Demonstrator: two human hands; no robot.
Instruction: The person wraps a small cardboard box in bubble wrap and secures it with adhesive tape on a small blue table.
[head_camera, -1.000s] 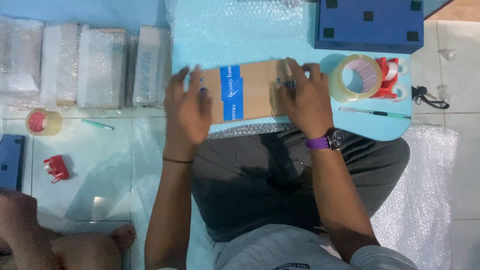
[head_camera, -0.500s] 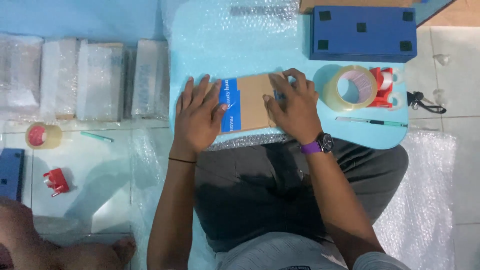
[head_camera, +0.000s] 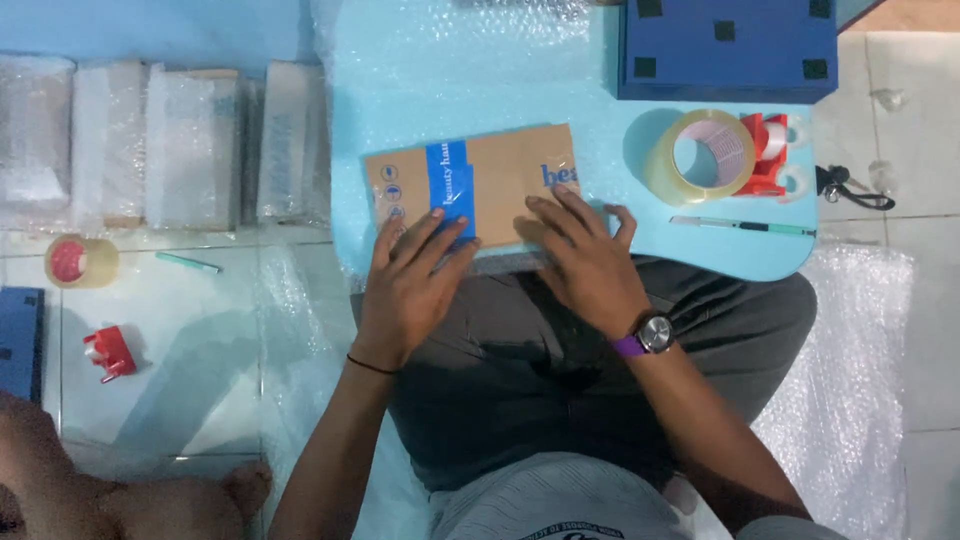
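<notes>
A flat brown cardboard box (head_camera: 500, 170) with a blue band lies on a sheet of bubble wrap (head_camera: 460, 80) spread over a light blue low table (head_camera: 760, 255). My left hand (head_camera: 410, 285) rests flat on the box's near left edge, fingers over the blue band. On the box's near right edge lies my right hand (head_camera: 585, 260), fingers spread, with a purple-strapped watch on its wrist. Neither hand grips anything; both press down on the box and wrap.
A roll of clear tape (head_camera: 700, 155) with a red dispenser (head_camera: 770, 155) and a thin cutter (head_camera: 745, 226) lie to the right. A dark blue box (head_camera: 725, 50) stands at the back. Wrapped parcels (head_camera: 160, 145) line the left; another person's leg (head_camera: 110, 495) is at bottom left.
Both hands have slid toward me off the top of the box to its near edge, uncovering most of the box's face. The view has also shifted slightly.
</notes>
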